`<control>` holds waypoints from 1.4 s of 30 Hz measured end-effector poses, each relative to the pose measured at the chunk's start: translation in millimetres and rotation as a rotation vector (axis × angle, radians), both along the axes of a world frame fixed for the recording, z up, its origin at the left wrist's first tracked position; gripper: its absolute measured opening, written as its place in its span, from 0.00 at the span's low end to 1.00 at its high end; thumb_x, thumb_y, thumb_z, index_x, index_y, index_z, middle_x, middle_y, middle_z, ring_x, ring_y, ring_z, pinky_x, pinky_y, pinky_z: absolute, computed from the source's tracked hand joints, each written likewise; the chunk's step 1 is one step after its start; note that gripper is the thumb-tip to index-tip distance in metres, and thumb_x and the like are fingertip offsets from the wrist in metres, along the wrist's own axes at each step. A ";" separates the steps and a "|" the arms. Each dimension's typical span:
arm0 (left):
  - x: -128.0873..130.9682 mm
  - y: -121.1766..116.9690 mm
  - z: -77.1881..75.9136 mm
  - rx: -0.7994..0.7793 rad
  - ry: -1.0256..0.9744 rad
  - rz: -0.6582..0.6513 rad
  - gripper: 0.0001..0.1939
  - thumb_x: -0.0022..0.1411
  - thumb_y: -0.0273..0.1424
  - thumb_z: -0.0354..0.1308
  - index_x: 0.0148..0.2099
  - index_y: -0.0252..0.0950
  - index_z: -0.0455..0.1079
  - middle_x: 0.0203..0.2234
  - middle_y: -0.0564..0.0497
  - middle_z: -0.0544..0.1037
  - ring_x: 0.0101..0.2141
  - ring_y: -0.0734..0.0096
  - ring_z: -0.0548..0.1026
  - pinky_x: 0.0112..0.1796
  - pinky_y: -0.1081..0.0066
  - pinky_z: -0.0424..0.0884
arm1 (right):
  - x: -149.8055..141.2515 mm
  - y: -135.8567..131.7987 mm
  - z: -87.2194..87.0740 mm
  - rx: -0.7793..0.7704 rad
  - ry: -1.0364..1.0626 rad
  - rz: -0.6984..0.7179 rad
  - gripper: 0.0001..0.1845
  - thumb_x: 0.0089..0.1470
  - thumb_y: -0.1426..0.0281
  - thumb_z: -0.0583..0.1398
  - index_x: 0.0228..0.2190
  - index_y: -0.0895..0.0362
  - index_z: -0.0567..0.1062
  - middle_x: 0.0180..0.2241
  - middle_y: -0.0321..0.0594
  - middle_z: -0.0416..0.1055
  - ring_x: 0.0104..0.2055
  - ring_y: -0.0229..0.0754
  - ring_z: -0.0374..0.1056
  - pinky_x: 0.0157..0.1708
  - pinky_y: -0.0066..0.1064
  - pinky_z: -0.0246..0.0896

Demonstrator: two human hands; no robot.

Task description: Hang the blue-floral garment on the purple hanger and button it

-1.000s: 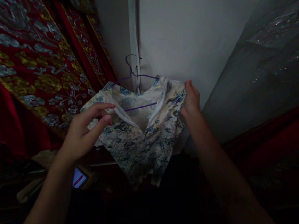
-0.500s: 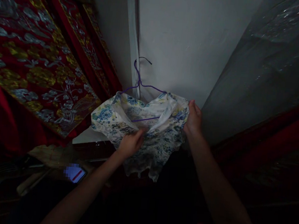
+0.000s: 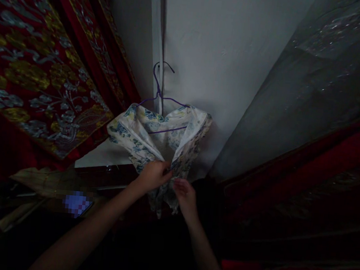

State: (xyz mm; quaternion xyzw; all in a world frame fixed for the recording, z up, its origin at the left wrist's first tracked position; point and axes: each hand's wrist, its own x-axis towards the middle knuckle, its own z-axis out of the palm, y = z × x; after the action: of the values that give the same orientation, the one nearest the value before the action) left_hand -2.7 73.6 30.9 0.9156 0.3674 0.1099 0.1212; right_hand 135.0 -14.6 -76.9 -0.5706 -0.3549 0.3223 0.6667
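A white blouse with a blue and yellow floral print [image 3: 131, 137] hangs on a purple wire hanger [image 3: 158, 94] against the wall. Its V-shaped front shows the white inner side and the hanger's lower bar. My left hand [image 3: 155, 175] pinches the front edge of the blouse at the bottom of the V. Just below and to the right, my right hand [image 3: 187, 194] is at the blouse's right front, its fingers curled against the cloth. The dim light hides exactly what the right fingertips hold.
Red cloth with gold and silver embroidery [image 3: 56, 69] hangs at the left. A narrow pale strip [image 3: 159, 28] runs down the wall [image 3: 225, 50] behind the hanger. Clear plastic sheeting [image 3: 297, 86] covers the right side. A lit phone screen [image 3: 77, 204] glows at lower left.
My right hand has left the blouse's right shoulder and come down to the front beside my left hand. The left hand has lowered slightly, and the blouse's front is drawn narrower.
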 end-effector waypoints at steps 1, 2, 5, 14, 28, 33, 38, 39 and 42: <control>1.7 -2.1 2.2 0.008 0.006 -0.022 0.10 0.66 0.33 0.52 0.40 0.36 0.74 0.29 0.45 0.81 0.33 0.59 0.80 0.33 0.69 0.67 | -12.6 2.5 -8.3 -0.024 0.008 0.073 0.14 0.43 0.64 0.67 0.35 0.54 0.76 0.32 0.41 0.77 0.32 0.47 0.73 0.34 0.39 0.70; 2.9 -4.2 4.3 0.016 0.011 -0.036 0.09 0.64 0.31 0.53 0.40 0.36 0.74 0.29 0.45 0.81 0.33 0.59 0.80 0.33 0.68 0.67 | -21.7 7.3 -12.0 -0.027 0.005 0.114 0.16 0.42 0.65 0.67 0.37 0.55 0.76 0.33 0.42 0.77 0.32 0.47 0.73 0.32 0.38 0.69; 3.9 -8.3 9.1 0.027 0.008 -0.030 0.09 0.63 0.27 0.52 0.41 0.36 0.73 0.31 0.45 0.81 0.34 0.58 0.80 0.35 0.67 0.68 | -30.0 24.2 -3.3 0.035 -0.040 0.072 0.18 0.43 0.68 0.65 0.39 0.55 0.75 0.37 0.42 0.77 0.33 0.44 0.72 0.32 0.34 0.67; 5.5 -10.0 7.2 -0.651 -0.657 0.007 0.18 0.54 0.25 0.54 0.48 0.36 0.72 0.23 0.52 0.80 0.23 0.66 0.77 0.27 0.70 0.70 | -24.9 16.9 16.2 0.136 -0.078 0.053 0.08 0.54 0.64 0.62 0.30 0.56 0.73 0.28 0.37 0.74 0.31 0.42 0.70 0.33 0.31 0.64; -32.4 8.0 97.8 -0.485 -1.381 0.166 0.16 0.51 0.29 0.63 0.38 0.41 0.58 0.21 0.57 0.79 0.19 0.73 0.75 0.22 0.78 0.66 | -31.2 21.7 1.2 0.066 -0.260 0.140 0.11 0.53 0.62 0.63 0.25 0.55 0.71 0.23 0.34 0.68 0.27 0.41 0.65 0.30 0.30 0.58; -32.9 12.2 115.5 -0.385 -1.430 0.134 0.17 0.49 0.27 0.62 0.37 0.41 0.56 0.19 0.59 0.77 0.16 0.75 0.72 0.19 0.79 0.63 | -33.9 17.1 -4.5 0.019 -0.273 0.161 0.11 0.52 0.62 0.62 0.25 0.54 0.70 0.22 0.33 0.66 0.26 0.40 0.63 0.28 0.30 0.56; -33.9 23.3 124.9 -0.333 -1.499 0.117 0.16 0.49 0.25 0.61 0.37 0.42 0.57 0.18 0.60 0.77 0.16 0.75 0.71 0.19 0.79 0.64 | -18.7 9.4 -18.9 -0.064 -0.308 0.264 0.09 0.50 0.63 0.60 0.24 0.54 0.68 0.21 0.32 0.64 0.24 0.39 0.62 0.27 0.29 0.55; -34.0 24.6 125.3 -0.320 -1.496 0.107 0.16 0.50 0.25 0.61 0.38 0.42 0.58 0.19 0.60 0.77 0.16 0.75 0.72 0.19 0.79 0.64 | -14.4 8.7 -18.4 -0.081 -0.325 0.279 0.08 0.50 0.64 0.60 0.24 0.54 0.68 0.20 0.32 0.64 0.24 0.38 0.62 0.27 0.29 0.55; -32.6 23.4 124.0 -0.320 -1.424 0.031 0.14 0.54 0.26 0.61 0.39 0.41 0.59 0.21 0.58 0.77 0.18 0.74 0.73 0.21 0.77 0.66 | -2.7 10.0 3.1 -0.092 -0.375 0.326 0.06 0.49 0.67 0.62 0.26 0.55 0.70 0.22 0.33 0.67 0.25 0.39 0.65 0.28 0.30 0.57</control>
State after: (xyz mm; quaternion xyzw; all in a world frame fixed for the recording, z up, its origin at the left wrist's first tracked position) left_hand -35.3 96.9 154.9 0.5879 0.2238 0.6254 0.4617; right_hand 132.3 -4.7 -73.8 -0.5854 -0.5448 0.3299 0.5016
